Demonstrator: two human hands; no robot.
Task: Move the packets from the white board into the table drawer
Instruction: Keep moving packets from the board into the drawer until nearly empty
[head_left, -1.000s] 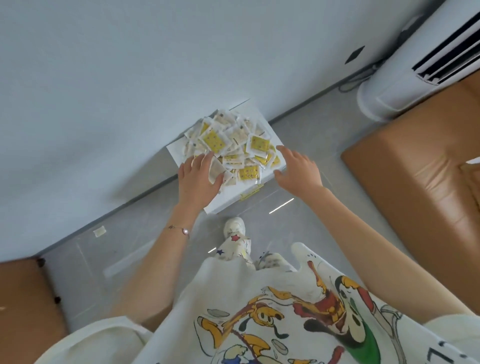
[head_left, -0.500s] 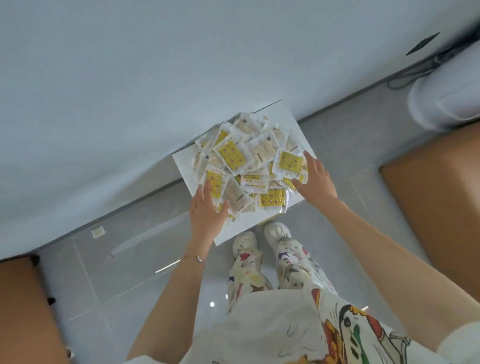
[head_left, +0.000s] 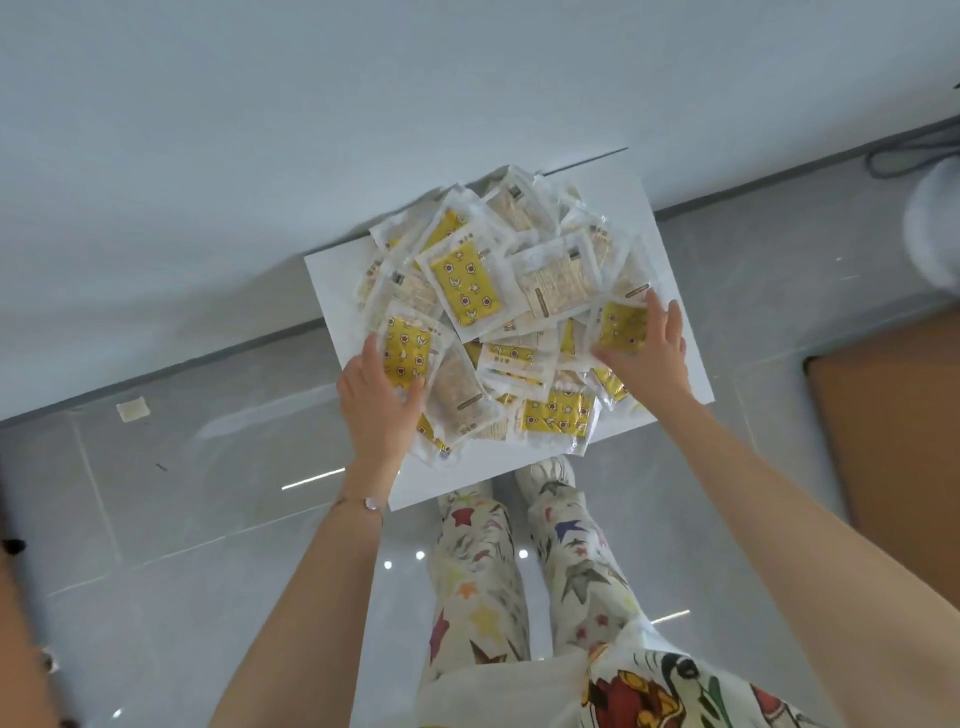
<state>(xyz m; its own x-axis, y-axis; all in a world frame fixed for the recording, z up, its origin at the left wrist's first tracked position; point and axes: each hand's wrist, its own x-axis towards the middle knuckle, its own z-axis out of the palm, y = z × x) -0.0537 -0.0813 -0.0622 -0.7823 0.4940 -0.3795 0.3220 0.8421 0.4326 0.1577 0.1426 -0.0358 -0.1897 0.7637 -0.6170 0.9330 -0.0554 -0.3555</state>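
Head view: the packets (head_left: 498, 291) lie heaped on the board (head_left: 332, 291). The left hand (head_left: 379, 400) pinches a yellow packet (head_left: 408, 353) at the pile's left edge. The right hand (head_left: 649, 348) curls round packets at the pile's right.

text: none legible | packets (head_left: 470, 283): printing too small and blurred to read

Left hand (head_left: 375, 402) and right hand (head_left: 652, 353) grip packets (head_left: 470, 283).
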